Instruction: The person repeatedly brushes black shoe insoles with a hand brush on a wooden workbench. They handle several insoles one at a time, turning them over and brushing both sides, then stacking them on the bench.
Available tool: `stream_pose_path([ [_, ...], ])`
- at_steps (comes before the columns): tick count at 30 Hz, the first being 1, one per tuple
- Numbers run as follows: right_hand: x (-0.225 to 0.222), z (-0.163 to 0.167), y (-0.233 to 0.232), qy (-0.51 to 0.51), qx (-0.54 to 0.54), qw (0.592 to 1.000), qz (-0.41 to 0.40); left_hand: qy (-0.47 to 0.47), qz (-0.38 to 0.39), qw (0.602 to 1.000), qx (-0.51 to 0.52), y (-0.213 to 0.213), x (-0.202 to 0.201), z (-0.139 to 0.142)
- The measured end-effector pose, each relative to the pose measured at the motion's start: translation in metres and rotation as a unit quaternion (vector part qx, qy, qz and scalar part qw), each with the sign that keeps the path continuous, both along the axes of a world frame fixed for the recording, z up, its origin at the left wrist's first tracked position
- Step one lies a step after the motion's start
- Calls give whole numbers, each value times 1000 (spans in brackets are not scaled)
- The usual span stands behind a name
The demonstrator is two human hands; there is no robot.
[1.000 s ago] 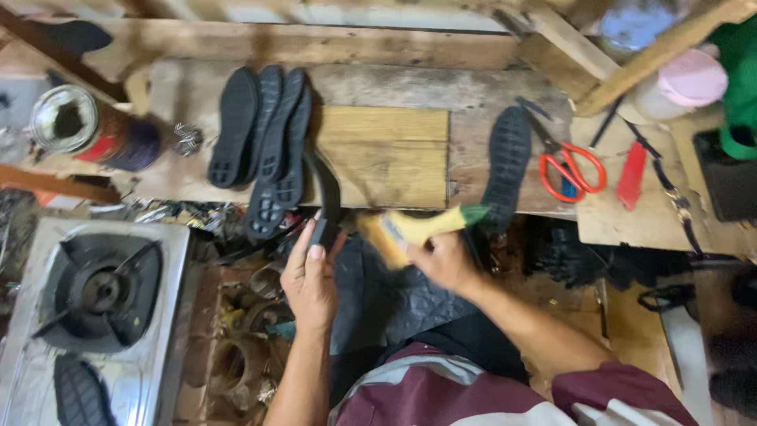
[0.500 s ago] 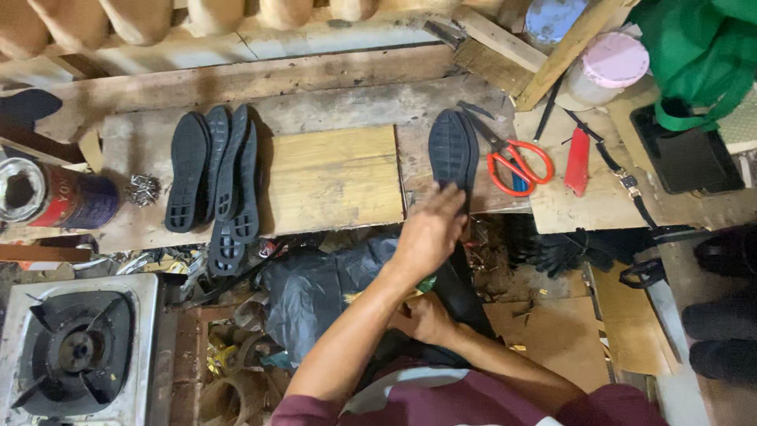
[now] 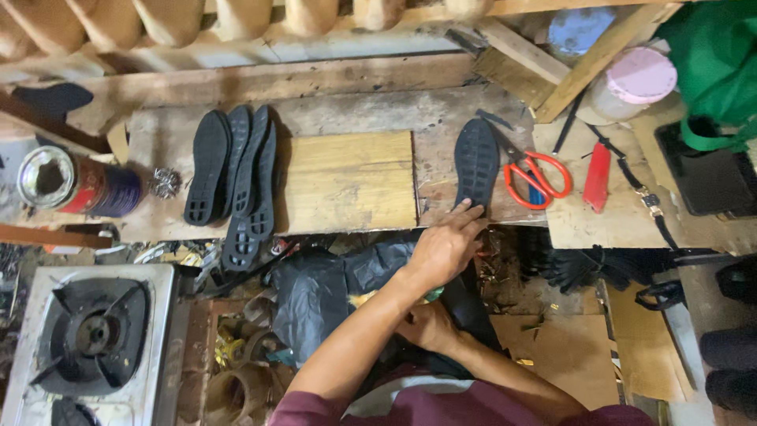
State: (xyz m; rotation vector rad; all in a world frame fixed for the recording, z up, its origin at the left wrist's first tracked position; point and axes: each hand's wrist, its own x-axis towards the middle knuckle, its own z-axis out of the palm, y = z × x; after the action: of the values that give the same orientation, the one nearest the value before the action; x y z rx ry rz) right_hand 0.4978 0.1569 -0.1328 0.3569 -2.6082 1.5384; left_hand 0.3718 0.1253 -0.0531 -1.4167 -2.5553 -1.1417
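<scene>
Person seen from above: maroon short-sleeved shirt [image 3: 473, 406] with a pale grey panel at the chest; both forearms bare; left hand [image 3: 443, 246] and right hand [image 3: 430, 325] bare, no gloves, rings or watch visible

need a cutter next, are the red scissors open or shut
Shut: the red scissors lie flat on the bench with handle loops side by side and blades together.

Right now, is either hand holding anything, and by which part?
The left hand only touches the lone black sole at its near end with its fingers. The right hand seems to grip something dark; the hold can't be told.
</scene>
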Motion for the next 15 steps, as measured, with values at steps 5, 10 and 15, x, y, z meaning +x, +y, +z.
stream_pose_path([
  [5,-7,-5,-2,39,17,999,-2,22,29,999,4,8,1,-10],
  [10,-24,-3,-6,9,54,998,-9,49,71,996,-27,34,-3,-7],
  [15,-30,-5,-9,-13,81,997,-7,10,50,996,-79,27,-14,23],
])
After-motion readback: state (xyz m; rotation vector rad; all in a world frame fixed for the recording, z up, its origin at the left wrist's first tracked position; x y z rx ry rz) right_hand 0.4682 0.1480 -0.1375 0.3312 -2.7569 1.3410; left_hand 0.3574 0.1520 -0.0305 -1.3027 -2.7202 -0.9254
